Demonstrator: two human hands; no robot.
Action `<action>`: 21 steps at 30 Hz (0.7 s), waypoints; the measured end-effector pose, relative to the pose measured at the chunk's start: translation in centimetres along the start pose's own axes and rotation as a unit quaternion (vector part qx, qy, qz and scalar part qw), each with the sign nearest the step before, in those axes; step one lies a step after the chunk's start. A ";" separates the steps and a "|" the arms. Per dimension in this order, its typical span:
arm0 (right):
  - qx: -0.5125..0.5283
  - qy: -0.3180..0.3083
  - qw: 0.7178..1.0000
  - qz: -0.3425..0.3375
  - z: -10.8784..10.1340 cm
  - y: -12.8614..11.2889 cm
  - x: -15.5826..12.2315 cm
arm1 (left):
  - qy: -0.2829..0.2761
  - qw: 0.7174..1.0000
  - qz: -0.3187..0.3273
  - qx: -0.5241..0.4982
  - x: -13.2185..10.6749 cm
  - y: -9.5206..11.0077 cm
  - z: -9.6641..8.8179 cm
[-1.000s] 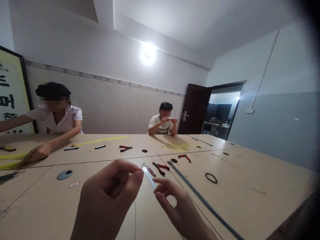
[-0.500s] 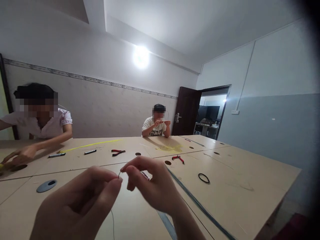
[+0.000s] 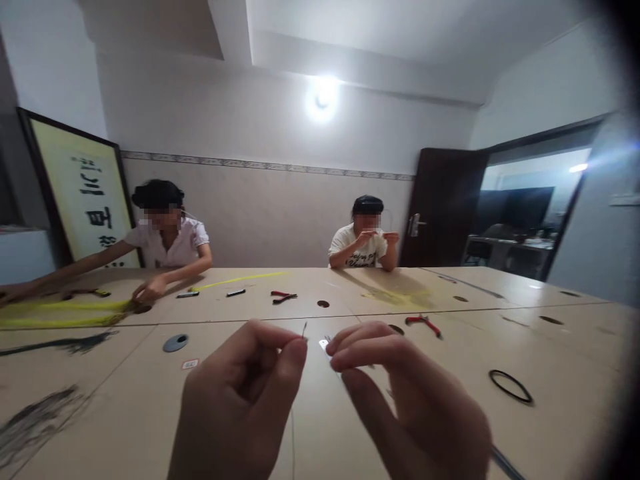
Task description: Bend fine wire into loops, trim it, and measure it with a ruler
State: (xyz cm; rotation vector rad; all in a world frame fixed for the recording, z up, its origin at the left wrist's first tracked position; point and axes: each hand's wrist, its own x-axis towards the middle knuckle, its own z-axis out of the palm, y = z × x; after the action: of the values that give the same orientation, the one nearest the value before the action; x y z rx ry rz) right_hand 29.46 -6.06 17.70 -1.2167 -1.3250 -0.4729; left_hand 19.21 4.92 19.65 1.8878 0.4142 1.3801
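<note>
- The person's left hand (image 3: 240,400) is clenched, thumb and forefinger pinching a thin dark wire (image 3: 304,329) whose tip pokes up above the fingertips, over the middle of the counter.
- The right hand (image 3: 410,407), fingers curled, sits just beside it, touching or nearly touching a small shiny silver metal strip (image 3: 324,344); whether it grips the strip, I cannot tell.
- Red-handled pliers (image 3: 423,324) lie on the cream laminate counter (image 3: 310,287), and a black rubber ring (image 3: 511,387) lies toward its right edge.
- A co-worker (image 3: 363,240) sits at the far edge, both hands raised.
</note>
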 end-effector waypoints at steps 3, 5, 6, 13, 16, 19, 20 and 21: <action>-0.049 -0.008 0.999 -0.011 -1.0 0.3 0.3 | -0.050 0.998 0.021 -0.013 0.0 -0.2 0.2; -0.065 -0.004 0.997 -0.030 -1.3 0.4 0.5 | -0.062 0.998 0.012 -0.019 -0.1 -0.2 0.5; -0.071 -0.001 0.997 -0.040 -1.3 0.4 0.6 | -0.059 0.998 0.004 -0.023 -0.3 -0.1 0.6; -0.107 0.003 0.991 -0.082 -1.3 0.6 1.1 | -0.084 0.996 0.029 -0.012 -0.4 0.2 1.1; -0.108 0.003 0.991 -0.084 -1.6 0.6 1.1 | -0.083 0.996 0.039 -0.005 -0.3 0.1 1.2; -0.099 -0.001 0.992 -0.078 -1.7 0.4 1.0 | -0.083 0.996 0.021 -0.024 -0.5 0.2 1.5; -0.095 -0.002 0.993 -0.076 -1.6 0.4 0.9 | -0.073 0.997 0.009 -0.032 -0.7 0.3 1.6; -0.094 -0.004 0.993 -0.075 -1.6 0.4 0.9 | -0.060 0.997 -0.004 -0.038 -0.8 0.4 1.8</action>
State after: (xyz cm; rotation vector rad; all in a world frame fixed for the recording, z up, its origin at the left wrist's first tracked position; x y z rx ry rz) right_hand 30.78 -6.99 18.70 -1.2795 -1.4085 -0.7139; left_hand 20.44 3.47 19.11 1.8927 0.3043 1.2526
